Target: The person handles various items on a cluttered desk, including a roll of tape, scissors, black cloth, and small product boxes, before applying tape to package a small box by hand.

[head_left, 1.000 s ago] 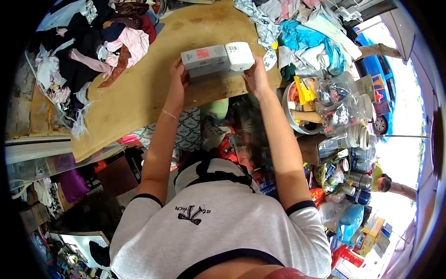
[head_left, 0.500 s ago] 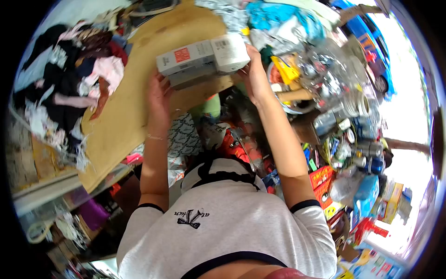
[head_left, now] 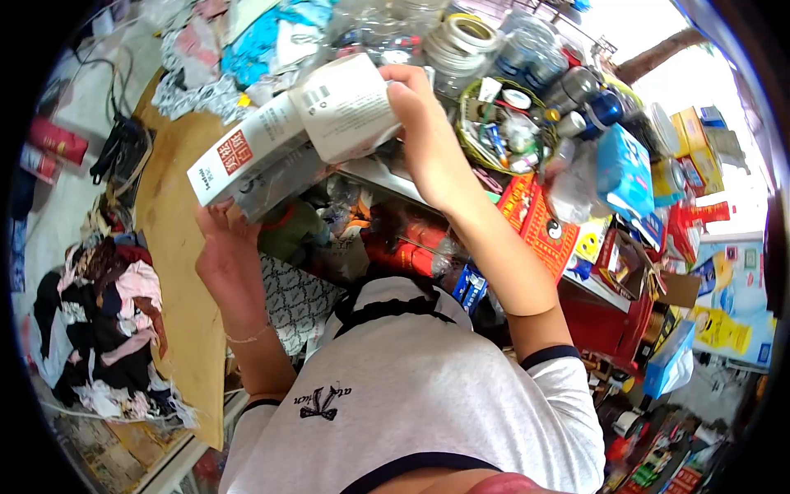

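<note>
Two cardboard boxes are held end to end in front of me, tilted with their right side raised. The left one is a white and grey box (head_left: 247, 156) with a red square label and a shiny side. My left hand (head_left: 229, 259) grips its lower left end, fingers curled under it. The other is a plain white box (head_left: 346, 107) with a barcode and small print, pressed against the first. My right hand (head_left: 421, 136) is closed around its right end, the fingertips partly hidden behind it.
A brown wooden tabletop (head_left: 185, 255) lies beneath on the left. A pile of clothes (head_left: 107, 321) sits beyond its left edge. A green basket (head_left: 502, 123) of small items, tape rolls (head_left: 465, 41) and a blue package (head_left: 623, 174) crowd the right side.
My view has turned to the right. Both hands have carried the boxes along, and the boxes now tilt more, with the right end higher and nearer.
</note>
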`<state>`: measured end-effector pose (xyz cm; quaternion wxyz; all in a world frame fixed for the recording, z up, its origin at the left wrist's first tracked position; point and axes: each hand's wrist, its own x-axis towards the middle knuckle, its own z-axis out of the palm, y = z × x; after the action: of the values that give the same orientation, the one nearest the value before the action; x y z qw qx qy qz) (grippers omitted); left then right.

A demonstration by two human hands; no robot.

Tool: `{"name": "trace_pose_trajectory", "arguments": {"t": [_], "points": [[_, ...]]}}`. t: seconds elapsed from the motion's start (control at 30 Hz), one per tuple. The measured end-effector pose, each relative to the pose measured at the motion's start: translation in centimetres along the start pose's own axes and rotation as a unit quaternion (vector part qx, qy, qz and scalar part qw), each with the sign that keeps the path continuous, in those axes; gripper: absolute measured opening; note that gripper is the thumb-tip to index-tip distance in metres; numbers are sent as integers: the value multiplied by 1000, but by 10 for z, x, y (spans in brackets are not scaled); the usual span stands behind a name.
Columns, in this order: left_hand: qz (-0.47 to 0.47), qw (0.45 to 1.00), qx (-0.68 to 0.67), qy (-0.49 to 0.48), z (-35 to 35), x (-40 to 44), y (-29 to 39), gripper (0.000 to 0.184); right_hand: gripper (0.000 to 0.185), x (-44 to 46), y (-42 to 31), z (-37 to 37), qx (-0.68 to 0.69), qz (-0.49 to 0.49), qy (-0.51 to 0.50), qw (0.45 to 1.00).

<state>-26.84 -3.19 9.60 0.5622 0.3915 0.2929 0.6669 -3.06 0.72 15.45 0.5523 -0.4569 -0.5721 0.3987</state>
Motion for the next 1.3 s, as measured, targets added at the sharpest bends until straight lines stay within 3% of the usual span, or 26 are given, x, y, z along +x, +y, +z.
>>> {"name": "trace_pose_trajectory", "arguments": {"t": [0.03,0.07,0.2,0.27,0.3,0.4,0.43,0.47,0.53,0.67,0.7,0.73,0.77,0.8,0.87,0.93,1.0,1.07,1.13,1.17,1.23,1.3], "points": [[-3,1000,-1,-10,12,1,-4,40,32,-2,5,-9,37,-43,18,998],[-7,999,9,-51,24,1,-7,44,33,-10,-4,-26,-8,11,19,1000],[-66,989,39,-129,77,-3,-17,58,38,-21,-4,-82,-95,-31,58,993],[-93,986,42,-135,93,-7,-30,60,40,-27,-16,-102,-84,21,90,992],[-126,984,20,-126,104,-8,-37,60,53,-28,-21,-116,-92,106,70,988],[-191,978,-13,-84,149,-16,-48,59,54,-25,-34,-143,-62,168,70,981],[-224,973,-24,-49,162,-17,-52,58,55,-22,-37,-156,-122,187,56,973],[-226,973,-24,-50,170,-18,-56,58,54,-18,-45,-158,-83,174,41,980],[-211,967,-100,-98,181,-20,-67,53,54,2,-31,-194,-135,189,-23,972],[-258,954,-150,-11,210,-16,-88,43,56,24,-21,-222,-153,204,-13,967],[-224,965,-119,-63,213,-18,-94,50,56,35,-15,-233,-157,204,-9,966],[-238,965,-96,-48,229,-18,-88,63,50,46,-7,-246,-35,231,-46,971],[-177,970,-120,-116,226,-18,-101,69,46,52,-7,-250,86,255,-83,960],[-113,966,-145,-180,223,-18,-114,75,46,54,-6,-254,79,256,-84,960],[-148,973,-91,-155,233,-9,-120,82,56,57,-8,-249,-88,228,-14,969],[-153,975,-110,-118,241,-11,-135,84,52,71,2,-266,-72,251,-44,964],[-162,977,-92,-109,244,-11,-145,88,47,86,7,-275,-9,330,-1,944],[-120,981,-81,-132,243,-8,-159,100,43,87,-6,-256,-38,321,-22,946],[-113,981,-112,-113,246,-8,-173,101,70,100,9,-259,-44,324,-68,943],[-115,983,-101,-101,247,-6,-178,101,70,105,13,-260,-46,326,-73,941],[-116,985,-81,-94,250,-1,-183,101,39,110,19,-259,-102,312,-76,942],[-97,990,-59,-86,250,0,-197,101,37,112,21,-254,-101,322,-61,939]]}}
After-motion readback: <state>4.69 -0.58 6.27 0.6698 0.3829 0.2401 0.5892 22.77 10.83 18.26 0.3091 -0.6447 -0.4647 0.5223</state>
